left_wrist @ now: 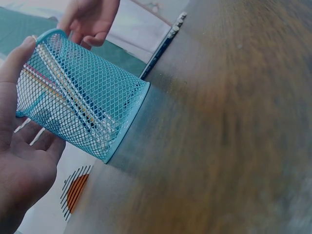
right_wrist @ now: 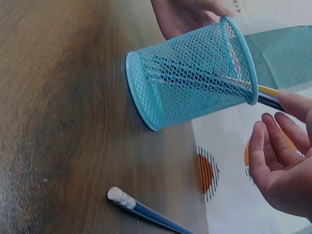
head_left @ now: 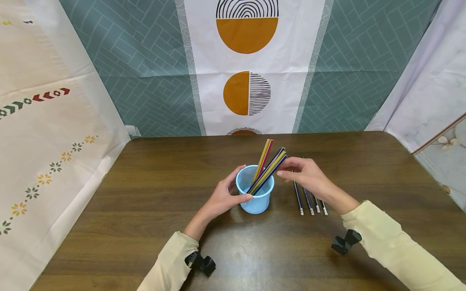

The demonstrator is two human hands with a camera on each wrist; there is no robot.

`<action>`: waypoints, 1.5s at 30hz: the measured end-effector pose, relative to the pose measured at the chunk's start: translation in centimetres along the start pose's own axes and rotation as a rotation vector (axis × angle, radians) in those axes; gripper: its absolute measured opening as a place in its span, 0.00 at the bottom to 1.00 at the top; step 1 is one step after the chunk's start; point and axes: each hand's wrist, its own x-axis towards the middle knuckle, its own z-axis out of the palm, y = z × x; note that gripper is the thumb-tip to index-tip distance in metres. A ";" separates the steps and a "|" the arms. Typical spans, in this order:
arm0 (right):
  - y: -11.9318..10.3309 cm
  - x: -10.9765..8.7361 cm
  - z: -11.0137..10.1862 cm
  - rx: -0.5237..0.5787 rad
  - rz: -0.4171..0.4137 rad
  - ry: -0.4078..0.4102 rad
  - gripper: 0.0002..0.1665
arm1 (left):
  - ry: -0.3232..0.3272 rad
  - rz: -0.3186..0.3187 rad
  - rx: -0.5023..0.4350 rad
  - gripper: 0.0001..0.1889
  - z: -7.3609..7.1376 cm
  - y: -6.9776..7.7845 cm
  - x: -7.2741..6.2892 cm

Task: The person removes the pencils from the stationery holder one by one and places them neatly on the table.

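Several coloured pencils (head_left: 267, 173) lean inside a light-blue mesh cup (head_left: 256, 204) standing on the wooden worktop (head_left: 262, 254), with the left hand (head_left: 225, 198) curled round the cup's side and the right hand (head_left: 307, 176), fingers loosely bent and relaxed, beside their upper ends, near four eraser-tipped pencils (head_left: 308, 200) lying to the right.

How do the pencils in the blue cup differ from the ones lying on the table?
The cup pencils lean inside the cup, their tops above its rim, while the table pencils lie flat on the table. The cup pencils include yellow and red ones; the table pencils look dark where the right hand leaves them visible. Both groups are slim and include dark blue.
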 end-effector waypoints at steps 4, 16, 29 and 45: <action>-0.1 0.1 0.3 0.044 -0.008 -0.002 0.15 | 0.001 -0.004 0.001 0.44 0.0 0.0 0.0; -0.2 -0.1 1.4 0.062 0.030 0.065 0.15 | -0.005 -0.017 -0.001 0.44 0.0 -0.2 0.1; 0.1 -0.1 2.2 0.087 0.033 0.105 0.15 | -0.008 -0.005 -0.002 0.47 -0.1 -0.2 0.1; -0.5 -0.3 2.0 0.047 0.041 0.100 0.14 | -0.010 -0.003 -0.016 0.46 0.0 -0.1 0.1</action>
